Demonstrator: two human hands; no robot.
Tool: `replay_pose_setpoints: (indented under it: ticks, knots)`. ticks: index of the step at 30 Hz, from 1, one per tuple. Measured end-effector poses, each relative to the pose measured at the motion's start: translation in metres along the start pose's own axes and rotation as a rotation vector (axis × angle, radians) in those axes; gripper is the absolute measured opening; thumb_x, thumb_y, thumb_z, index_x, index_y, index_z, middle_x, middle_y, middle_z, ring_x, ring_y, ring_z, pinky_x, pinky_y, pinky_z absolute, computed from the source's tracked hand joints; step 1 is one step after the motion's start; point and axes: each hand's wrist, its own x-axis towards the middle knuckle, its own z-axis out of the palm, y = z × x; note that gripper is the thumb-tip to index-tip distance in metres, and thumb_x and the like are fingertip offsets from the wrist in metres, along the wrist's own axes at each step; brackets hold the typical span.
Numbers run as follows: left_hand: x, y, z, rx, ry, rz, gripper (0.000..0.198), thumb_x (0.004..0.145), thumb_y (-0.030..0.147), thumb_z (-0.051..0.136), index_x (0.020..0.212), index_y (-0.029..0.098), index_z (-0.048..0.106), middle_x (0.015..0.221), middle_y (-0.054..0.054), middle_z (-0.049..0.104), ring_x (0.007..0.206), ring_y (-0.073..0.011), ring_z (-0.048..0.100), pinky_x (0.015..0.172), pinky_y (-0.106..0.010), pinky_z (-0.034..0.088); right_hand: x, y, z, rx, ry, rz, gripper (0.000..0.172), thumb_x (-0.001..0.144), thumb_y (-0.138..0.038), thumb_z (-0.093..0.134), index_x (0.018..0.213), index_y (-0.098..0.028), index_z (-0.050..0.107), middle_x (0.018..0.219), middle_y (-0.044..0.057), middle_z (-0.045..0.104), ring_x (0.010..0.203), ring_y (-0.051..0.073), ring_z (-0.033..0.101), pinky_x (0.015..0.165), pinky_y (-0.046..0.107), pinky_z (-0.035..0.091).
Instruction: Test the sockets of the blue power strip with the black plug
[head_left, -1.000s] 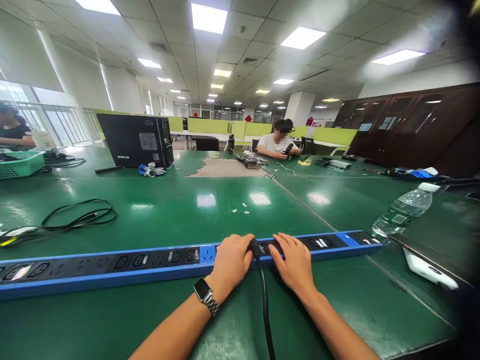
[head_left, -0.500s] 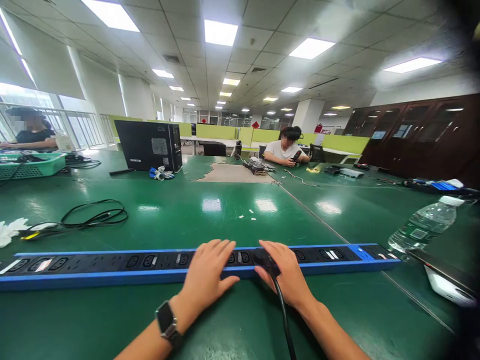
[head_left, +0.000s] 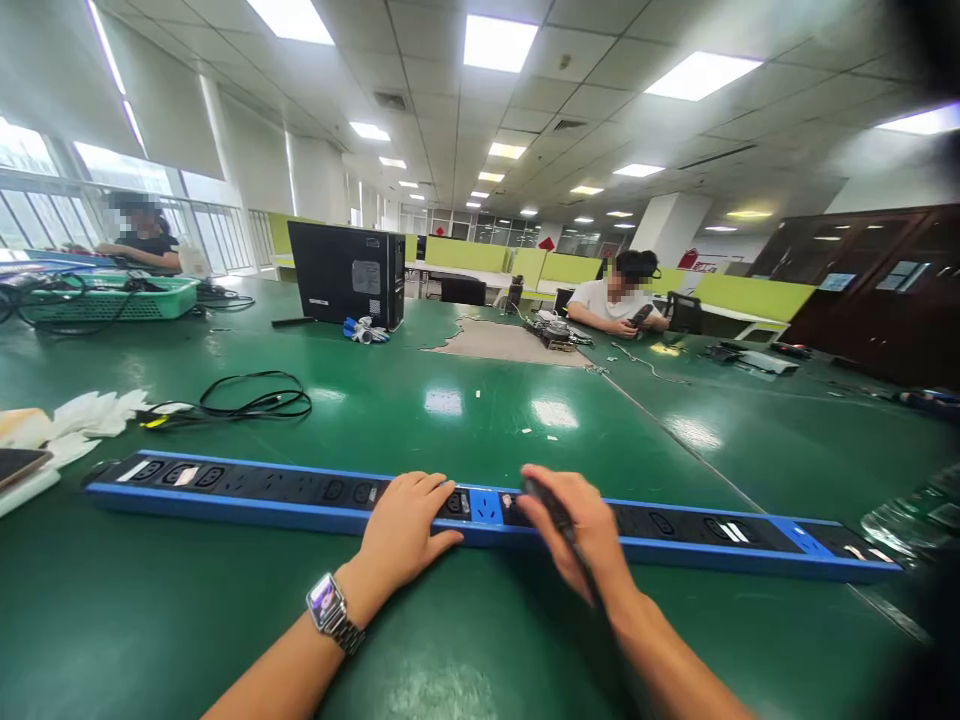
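**Black plug in the right hand, at the socket strip**

Right of the grip, white stickers (head_left: 733, 533) on the strip; print unreadable. Far beyond, leftward, a black computer tower (head_left: 330, 270) with a pale label (head_left: 367, 277), too small to read.

Right hand (head_left: 589, 525) curled around a black plug (head_left: 551, 505); contact with the strip: cannot tell. Left of it, left hand (head_left: 401, 530) rests on the strip, thumb spread; metal-link watch (head_left: 328, 604), screen lit.

Under the grip: long, blue-edged power strip (head_left: 487, 508), black socket face, on glossy green tabletop (head_left: 442, 640). Rubbery-looking cable (head_left: 592, 585) trails nearward from the grip, blurred.
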Motion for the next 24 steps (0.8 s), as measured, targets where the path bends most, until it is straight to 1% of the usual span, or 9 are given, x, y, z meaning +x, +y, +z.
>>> replay_pose_setpoints:
  ticks: [3,6,11,13,14,16,18,22,24]
  knots:
    - [-0.001,-0.001,-0.001,-0.009,0.000,0.002,0.057,0.074,0.036,0.079,0.125,0.019,0.060,0.129,-0.011,0.062,0.118,-0.0305,0.055,0.105,-0.048,0.042,0.002,-0.025,0.025,-0.020,-0.145,-0.018,0.027,0.090,-0.040,0.057,0.110,-0.025,0.065,0.095,0.004,0.071,0.087,0.021,0.064,0.083,0.037,0.048]
    - [-0.001,0.000,-0.001,-0.013,-0.013,0.004,0.056,0.075,0.036,0.078,0.125,0.018,0.059,0.130,-0.011,0.061,0.119,-0.0304,0.054,0.106,-0.048,0.041,-0.001,-0.035,0.041,-0.097,-0.154,0.016,0.026,0.091,-0.039,0.056,0.109,-0.023,0.065,0.095,0.006,0.072,0.088,0.022,0.063,0.086,0.041,0.046]
    - [-0.002,0.000,-0.002,-0.021,-0.014,0.006,0.055,0.075,0.035,0.077,0.124,0.018,0.059,0.130,-0.012,0.061,0.119,-0.0307,0.054,0.106,-0.048,0.040,-0.004,-0.042,0.047,-0.211,-0.175,0.004,0.023,0.092,-0.036,0.054,0.109,-0.025,0.065,0.099,0.005,0.074,0.094,0.025,0.062,0.101,0.054,0.035]
    - [-0.002,0.000,-0.003,-0.040,0.003,0.017,0.059,0.074,0.034,0.078,0.127,0.018,0.057,0.131,-0.012,0.060,0.120,-0.0311,0.053,0.106,-0.049,0.040,-0.004,-0.039,0.044,-0.218,-0.208,-0.048,0.030,0.091,-0.037,0.056,0.119,-0.027,0.061,0.114,0.004,0.071,0.107,0.028,0.059,0.107,0.059,0.028]
    - [-0.002,0.001,-0.004,-0.057,0.017,0.029,0.062,0.074,0.034,0.077,0.130,0.019,0.055,0.131,-0.012,0.060,0.120,-0.0310,0.053,0.106,-0.049,0.040,-0.004,-0.036,0.040,-0.211,-0.221,-0.075,0.041,0.089,-0.039,0.058,0.127,-0.027,0.056,0.125,0.005,0.066,0.116,0.029,0.055,0.109,0.059,0.026]
    - [-0.001,0.005,-0.005,-0.099,0.048,0.054,0.063,0.076,0.032,0.075,0.134,0.021,0.051,0.132,-0.011,0.060,0.120,-0.0297,0.053,0.105,-0.049,0.040,-0.006,-0.020,0.029,-0.195,-0.225,-0.090,0.066,0.083,-0.046,0.063,0.141,-0.023,0.043,0.142,0.009,0.053,0.129,0.031,0.046,0.109,0.055,0.031]
    - [0.001,0.011,-0.004,-0.148,0.065,0.086,0.061,0.079,0.028,0.072,0.135,0.023,0.048,0.131,-0.009,0.060,0.119,-0.0278,0.054,0.104,-0.047,0.041,-0.010,0.006,0.011,-0.206,-0.205,-0.031,0.078,0.078,-0.053,0.065,0.144,-0.019,0.040,0.145,0.012,0.049,0.130,0.031,0.045,0.106,0.051,0.037]
    - [0.010,0.023,0.006,-0.200,0.063,0.149,0.054,0.081,0.019,0.066,0.133,0.023,0.051,0.125,-0.009,0.062,0.113,-0.0270,0.056,0.100,-0.047,0.044,-0.025,0.072,-0.027,-0.305,-0.135,0.219,0.050,0.084,-0.057,0.053,0.116,-0.020,0.065,0.120,0.011,0.068,0.114,0.029,0.058,0.099,0.049,0.042]
    - [0.014,0.027,0.010,-0.230,0.112,0.179,0.044,0.084,0.013,0.057,0.127,0.022,0.055,0.118,-0.009,0.065,0.108,-0.0254,0.058,0.094,-0.045,0.047,-0.034,0.096,-0.039,-0.332,-0.097,0.307,0.045,0.089,-0.054,0.045,0.106,-0.020,0.068,0.111,0.010,0.071,0.109,0.028,0.060,0.096,0.048,0.044]
